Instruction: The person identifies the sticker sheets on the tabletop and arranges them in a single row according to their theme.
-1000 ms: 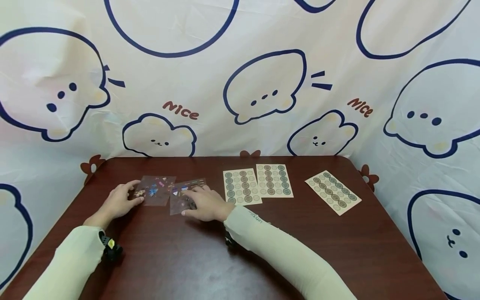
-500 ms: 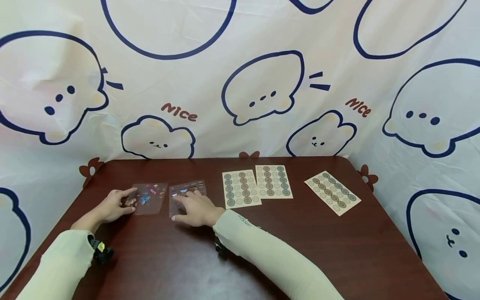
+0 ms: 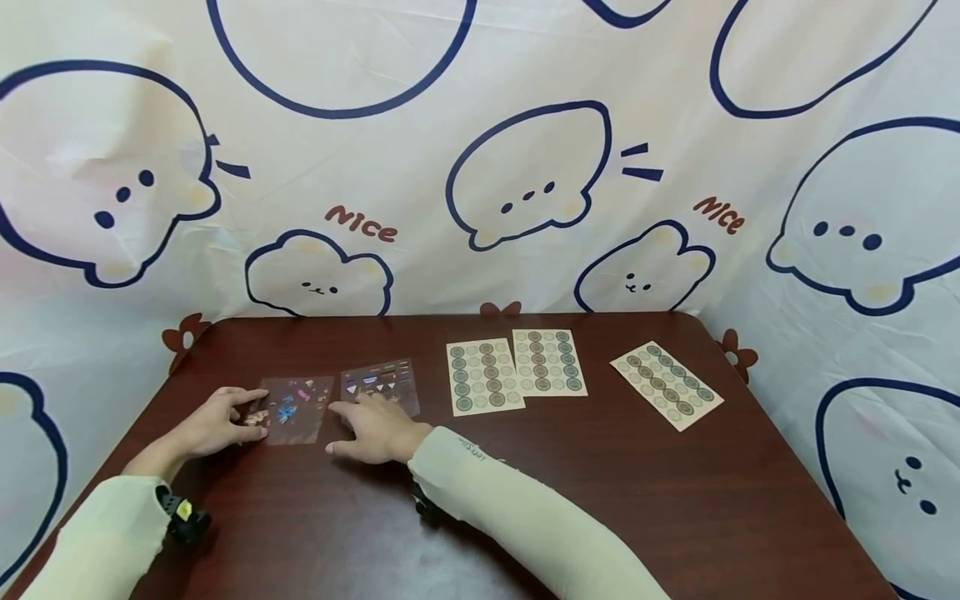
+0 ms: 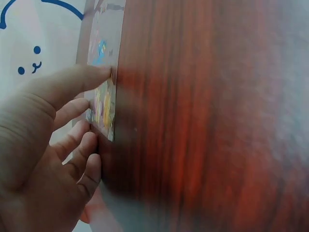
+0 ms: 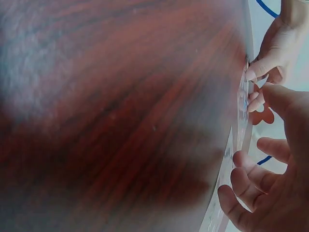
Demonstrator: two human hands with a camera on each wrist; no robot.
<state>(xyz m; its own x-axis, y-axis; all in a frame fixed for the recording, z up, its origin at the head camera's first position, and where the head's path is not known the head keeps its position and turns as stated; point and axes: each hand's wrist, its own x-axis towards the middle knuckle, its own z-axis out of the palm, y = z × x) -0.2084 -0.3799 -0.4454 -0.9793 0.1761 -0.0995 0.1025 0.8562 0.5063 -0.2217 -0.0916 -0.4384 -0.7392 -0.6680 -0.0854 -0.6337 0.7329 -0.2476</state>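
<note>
A clear sticker sheet with small blue, pink and gold pictures lies flat at the left of the table. My left hand rests at its left edge, thumb and index finger apart on the sheet. In the left wrist view the straight thumb lies across the sticker sheet, the other fingers loosely bent beside it. To its right is a second clear sticker sheet with rows of little shapes. Over its near left corner my right hand lies palm down, fingers spread, hiding part of it.
Two cream sheets, one on the left and one on the right, printed with round seals, lie side by side at the back middle. A third cream sheet lies angled farther right. A patterned cloth hangs behind the brown table.
My left hand and the first sticker sheet have slid left and toward me. My right hand has moved left and nearer, uncovering more of the second sheet.
</note>
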